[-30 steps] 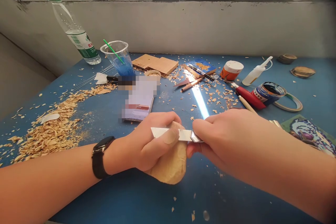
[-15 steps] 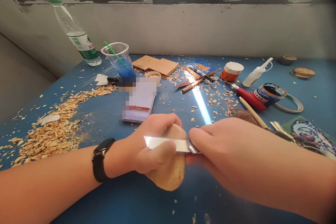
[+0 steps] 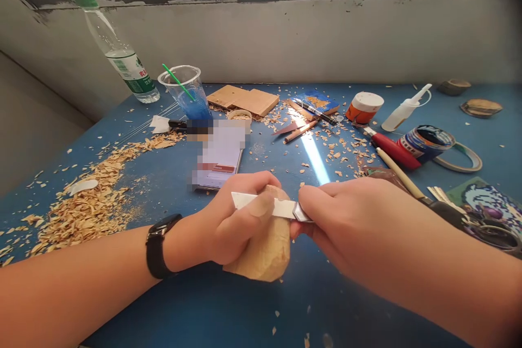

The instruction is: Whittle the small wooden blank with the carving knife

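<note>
A pale, rounded block of wood (image 3: 267, 253) is gripped by my left hand (image 3: 234, 220), which wears a black watch (image 3: 159, 244) at the wrist. My right hand (image 3: 346, 217) is closed round a utility knife (image 3: 300, 212), whose handle is mostly hidden in the fist. The knife's blade (image 3: 284, 208) points left and lies across the upper part of the wood. My left thumb presses over the blade. Just beyond my left hand lies a phone (image 3: 220, 157), partly blurred out.
Wood shavings (image 3: 81, 212) are heaped at the left. Behind stand a water bottle (image 3: 130, 73) and a plastic cup (image 3: 190, 98) with blue liquid. To the right are a red-handled tool (image 3: 393, 149), a paint can (image 3: 428, 141), a glue bottle (image 3: 405, 111) and scissors (image 3: 495, 234).
The wood has tipped in my left hand, showing more of its lower end. Both hands and the blade have shifted slightly up, and the blade now slants down to the right.
</note>
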`<state>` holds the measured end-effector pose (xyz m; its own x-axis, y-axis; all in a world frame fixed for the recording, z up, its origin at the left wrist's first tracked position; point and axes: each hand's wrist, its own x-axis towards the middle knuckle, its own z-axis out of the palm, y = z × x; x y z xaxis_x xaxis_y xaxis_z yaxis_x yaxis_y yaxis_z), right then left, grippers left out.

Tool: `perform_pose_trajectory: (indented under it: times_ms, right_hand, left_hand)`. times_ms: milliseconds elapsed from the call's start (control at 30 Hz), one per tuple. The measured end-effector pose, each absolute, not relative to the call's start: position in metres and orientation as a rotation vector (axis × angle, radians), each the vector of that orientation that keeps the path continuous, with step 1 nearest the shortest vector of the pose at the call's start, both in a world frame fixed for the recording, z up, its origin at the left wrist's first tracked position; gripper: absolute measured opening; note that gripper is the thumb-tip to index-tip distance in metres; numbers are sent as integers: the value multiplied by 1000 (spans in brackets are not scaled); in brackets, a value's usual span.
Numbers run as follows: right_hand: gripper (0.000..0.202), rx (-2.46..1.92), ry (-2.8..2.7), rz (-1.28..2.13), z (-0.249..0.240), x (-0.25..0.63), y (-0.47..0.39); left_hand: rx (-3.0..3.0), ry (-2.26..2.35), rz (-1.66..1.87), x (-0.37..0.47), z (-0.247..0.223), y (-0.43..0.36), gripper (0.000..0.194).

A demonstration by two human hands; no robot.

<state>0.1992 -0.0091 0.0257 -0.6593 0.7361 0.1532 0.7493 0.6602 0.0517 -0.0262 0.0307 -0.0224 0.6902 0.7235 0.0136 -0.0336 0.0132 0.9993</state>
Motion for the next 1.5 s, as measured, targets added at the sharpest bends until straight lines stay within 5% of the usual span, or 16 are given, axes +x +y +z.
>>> perform_pose_trajectory:
  times_ms: [200,500,833,1067,1267,1500]
  right_hand:
    - [48,-1568,-2681,-156,31,197,-5]
    - [29,-1195,-2742,129,39,195,-16]
    - [27,-1244,-2716,134,26,197,-5]
    - [63,-1335,-2570,-69,20,198,0]
    - [30,-1142,-2705,-44,30,198,-13]
    - [29,-1232,-2720,106,25,197,-11]
  left_hand:
    - [1590,792,690,-29,-23,33,61]
    - [1727,644,709,-31,-21,38,70]
    - [1590,529,648,-29,-24,30,50]
    - [1674,725,688,-28,-17,33,61]
    - [1790,639,687,-31,-19,38,63]
    - [1856,629,690,-27,-18,36,62]
